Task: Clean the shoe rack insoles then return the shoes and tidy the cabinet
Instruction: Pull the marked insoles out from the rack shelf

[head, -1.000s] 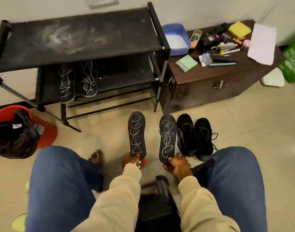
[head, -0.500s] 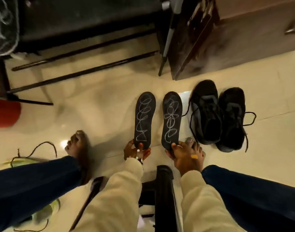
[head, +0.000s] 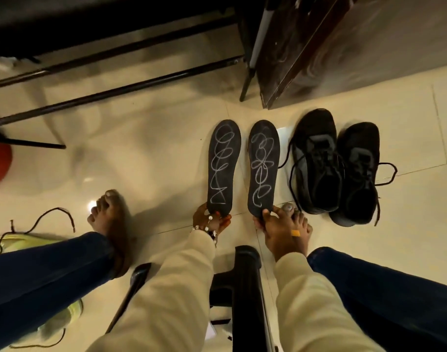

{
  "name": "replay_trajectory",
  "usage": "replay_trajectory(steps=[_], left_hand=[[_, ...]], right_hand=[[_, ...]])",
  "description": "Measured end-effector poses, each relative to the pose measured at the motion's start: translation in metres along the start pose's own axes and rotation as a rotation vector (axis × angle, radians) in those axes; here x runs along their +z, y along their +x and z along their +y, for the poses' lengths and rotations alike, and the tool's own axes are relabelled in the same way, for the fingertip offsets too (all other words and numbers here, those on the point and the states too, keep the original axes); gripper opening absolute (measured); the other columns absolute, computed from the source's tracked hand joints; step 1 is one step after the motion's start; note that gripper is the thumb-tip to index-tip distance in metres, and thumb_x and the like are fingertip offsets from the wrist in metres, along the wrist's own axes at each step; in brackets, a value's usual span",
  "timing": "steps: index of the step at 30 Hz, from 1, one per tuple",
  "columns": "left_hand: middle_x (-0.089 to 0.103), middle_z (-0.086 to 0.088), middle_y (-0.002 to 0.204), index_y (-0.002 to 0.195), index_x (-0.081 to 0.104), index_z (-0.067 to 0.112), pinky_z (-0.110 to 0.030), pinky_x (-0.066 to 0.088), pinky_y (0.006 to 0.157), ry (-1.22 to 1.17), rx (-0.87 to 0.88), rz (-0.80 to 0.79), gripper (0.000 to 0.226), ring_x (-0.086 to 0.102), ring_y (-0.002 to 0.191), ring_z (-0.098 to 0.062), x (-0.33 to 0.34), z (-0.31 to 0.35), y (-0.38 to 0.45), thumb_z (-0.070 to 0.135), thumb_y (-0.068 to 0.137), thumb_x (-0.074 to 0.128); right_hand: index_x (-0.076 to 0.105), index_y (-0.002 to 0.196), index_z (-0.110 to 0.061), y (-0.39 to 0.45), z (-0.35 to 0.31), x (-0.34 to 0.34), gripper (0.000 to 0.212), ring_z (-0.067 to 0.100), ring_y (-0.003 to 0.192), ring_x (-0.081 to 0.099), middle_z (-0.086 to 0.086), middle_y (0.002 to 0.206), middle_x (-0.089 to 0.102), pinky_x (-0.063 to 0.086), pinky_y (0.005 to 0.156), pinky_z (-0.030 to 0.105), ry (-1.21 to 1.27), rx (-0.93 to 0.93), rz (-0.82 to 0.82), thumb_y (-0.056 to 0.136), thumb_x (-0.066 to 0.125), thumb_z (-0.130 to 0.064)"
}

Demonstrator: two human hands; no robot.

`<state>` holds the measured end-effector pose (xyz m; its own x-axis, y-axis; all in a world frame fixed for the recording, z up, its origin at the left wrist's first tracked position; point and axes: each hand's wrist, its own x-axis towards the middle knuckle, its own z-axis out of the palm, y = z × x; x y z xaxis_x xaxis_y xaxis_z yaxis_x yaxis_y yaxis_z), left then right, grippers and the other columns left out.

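Here two dark insoles, the left insole (head: 223, 168) and the right insole (head: 263, 168), stand side by side over the floor (head: 154, 153), close but apart, with white chalk scribbles facing up. The left hand (head: 211, 222) pinches the heel end of the left insole, its fingers (head: 226, 219) curled round the edge. The right hand (head: 280, 229) grips the heel end of the right insole in the same way; it partly covers a bare foot. Just right of the insoles a pair of black shoes (head: 336, 166) sits on the floor, with loose laces. Behind them is the corner of a brown cabinet (head: 344, 47), and left of it the black bars of the rack (head: 116, 90). A black stool (head: 245, 288) shows between the sleeves.
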<state>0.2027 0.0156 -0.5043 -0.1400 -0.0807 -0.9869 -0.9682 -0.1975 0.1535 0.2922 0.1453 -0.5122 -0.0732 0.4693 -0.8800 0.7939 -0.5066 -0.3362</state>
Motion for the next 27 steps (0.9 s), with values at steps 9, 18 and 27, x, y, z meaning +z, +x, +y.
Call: replay_trajectory(steps=[9, 18, 27], left_hand=[[0.058, -0.012, 0.087, 0.082, 0.056, 0.014, -0.039, 0.053, 0.068, 0.423, 0.015, 0.019, 0.015, 0.062, 0.067, -0.026, -0.006, 0.034, -0.026, 0.007, 0.095, 0.053], [0.073, -0.005, 0.068, 0.083, 0.067, 0.014, -0.029, 0.048, 0.072, -0.107, 0.322, -0.295, 0.034, 0.071, 0.058, -0.024, -0.089, 0.171, -0.148, 0.02, 0.096, 0.036], [0.061, -0.01, 0.088, 0.113, 0.055, 0.006, -0.028, 0.057, 0.053, -0.417, 0.647, -0.013, 0.026, 0.065, 0.06, -0.02, -0.174, 0.302, -0.232, 0.028, 0.098, 0.053]], right_hand=[[0.054, 0.118, -0.003, -0.03, -0.033, 0.005, 0.031, 0.038, 0.105, 0.059, 0.02, 0.114, 0.058, 0.052, 0.092, 0.045, -0.193, 0.013, -0.026, 0.088, 0.058, -0.009], [0.064, 0.092, -0.005, -0.186, -0.169, 0.086, 0.011, 0.021, 0.059, 0.061, 0.01, 0.071, 0.065, 0.053, 0.055, 0.028, 0.041, -0.305, -0.218, 0.092, 0.053, -0.005], [0.061, 0.094, -0.005, -0.322, -0.245, 0.192, 0.025, 0.02, 0.06, 0.061, 0.012, 0.072, 0.065, 0.055, 0.062, 0.032, 0.099, -0.486, -0.493, 0.088, 0.066, -0.028]])
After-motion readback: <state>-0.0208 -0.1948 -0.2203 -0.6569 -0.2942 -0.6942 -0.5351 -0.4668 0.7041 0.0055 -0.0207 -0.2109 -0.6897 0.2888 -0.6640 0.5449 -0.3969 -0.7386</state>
